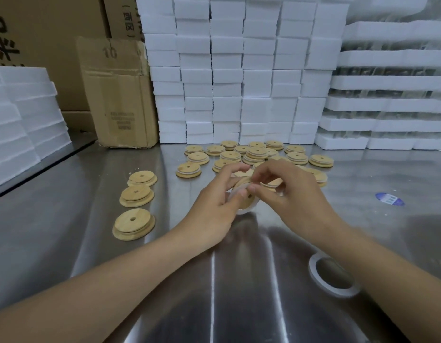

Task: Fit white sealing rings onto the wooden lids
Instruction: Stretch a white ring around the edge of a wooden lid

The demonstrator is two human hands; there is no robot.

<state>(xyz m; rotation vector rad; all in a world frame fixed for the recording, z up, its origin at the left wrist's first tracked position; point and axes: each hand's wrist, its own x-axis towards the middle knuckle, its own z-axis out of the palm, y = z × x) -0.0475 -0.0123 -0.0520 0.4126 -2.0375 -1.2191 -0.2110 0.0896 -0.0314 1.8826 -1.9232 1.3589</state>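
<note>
Work is proceeding above the table's middle

Left hand (214, 206) is gripping a round wooden lid (247, 198), pale-grained with a small centre hole, thumb lying across its face and fingers curling beneath. Right hand (296, 194) is pinching the thin white sealing ring (240, 212) at the lid's upper edge, wrist arching over. Both forearms are reaching in from the near edge, with reflective brushed steel table (90, 194) showing between them. A loose ring (313, 272) is lying flat beside the right forearm. Three bare lids (136, 195) are sitting in a line to the left, well apart from the hands. Ringed lids (256, 153) are clustering just behind the hands, and matte foam blocks (239, 70) are walling the far edge
</note>
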